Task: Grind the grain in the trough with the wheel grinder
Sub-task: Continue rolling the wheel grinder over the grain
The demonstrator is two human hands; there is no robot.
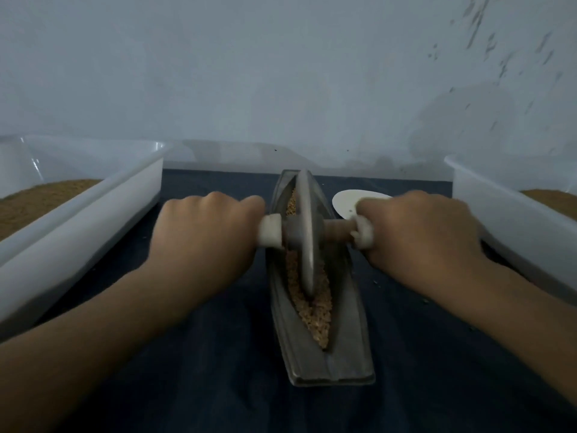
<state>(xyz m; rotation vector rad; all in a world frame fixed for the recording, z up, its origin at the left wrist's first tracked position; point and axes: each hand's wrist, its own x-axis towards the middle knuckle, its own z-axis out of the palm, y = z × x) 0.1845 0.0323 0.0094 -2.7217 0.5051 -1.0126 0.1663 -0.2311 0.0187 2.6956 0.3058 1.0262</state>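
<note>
A grey boat-shaped metal trough (349, 332) lies lengthwise on the dark cloth in front of me. Tan grain (318, 317) fills its narrow groove. The grey wheel grinder (306, 232) stands upright in the groove, towards the far half of the trough. Its axle sticks out on both sides, with white padding at each end. My left hand (203, 232) grips the left handle end and my right hand (418, 232) grips the right one. The grain under the wheel is hidden.
A white plastic tub (93, 210) holding brown grain stands at the left, and another white tub (505, 207) with brown grain at the right. A small white round disc (346, 200) lies behind my right hand. A pale wall rises just beyond the trough.
</note>
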